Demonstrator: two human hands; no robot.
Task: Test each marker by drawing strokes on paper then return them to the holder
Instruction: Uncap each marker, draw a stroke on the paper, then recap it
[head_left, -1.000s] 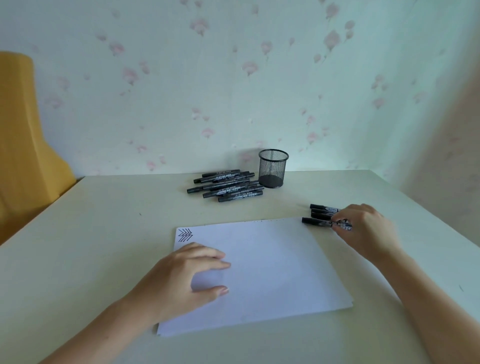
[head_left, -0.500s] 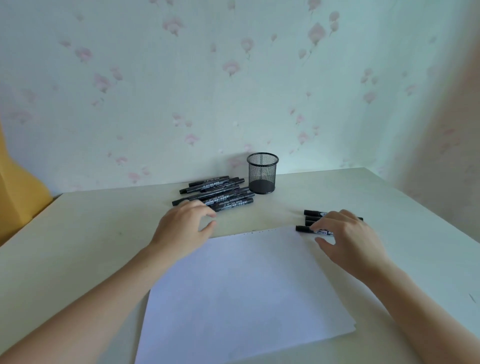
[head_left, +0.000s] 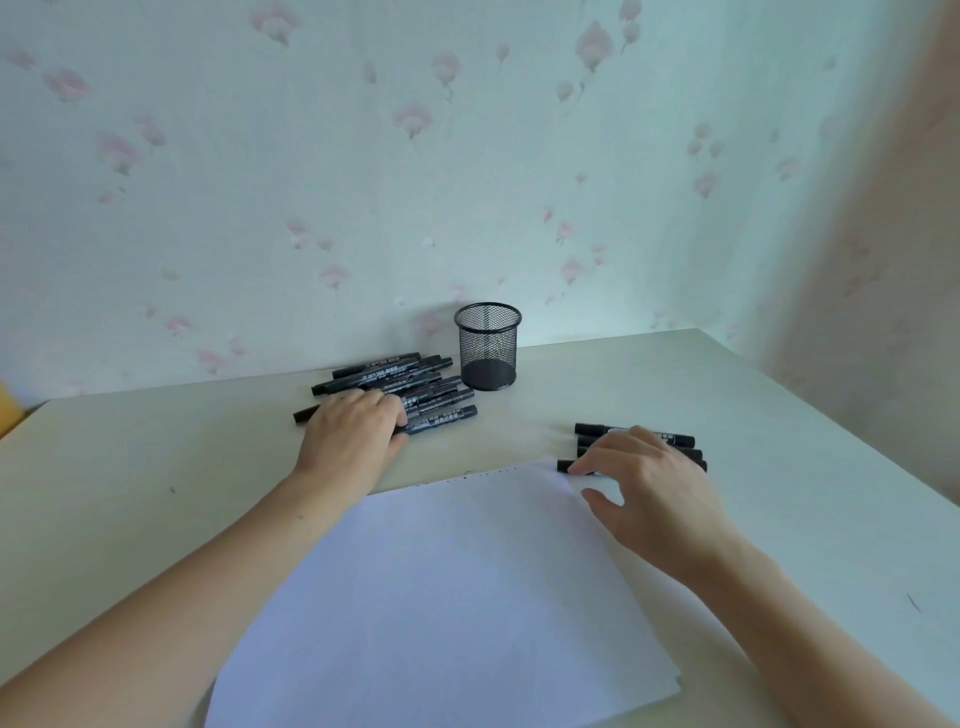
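A black mesh holder stands empty near the wall. Left of it lies a pile of several black markers. My left hand lies over the front of this pile, fingers bent down and thumb against the nearest marker. A smaller group of black markers lies to the right, beside the far right corner of the white paper. My right hand hovers over that group with spread fingers, its fingertips touching the nearest marker. My left forearm hides the paper's left corner.
The pale table ends at a flowered wall behind and at a side wall on the right. A yellow object shows at the far left edge. Bare tabletop lies left of the paper and right of my right hand.
My left hand has left the paper and moved forward onto the marker pile. My right hand has stayed on the right group, its fingers now spread. The camera has shifted right.
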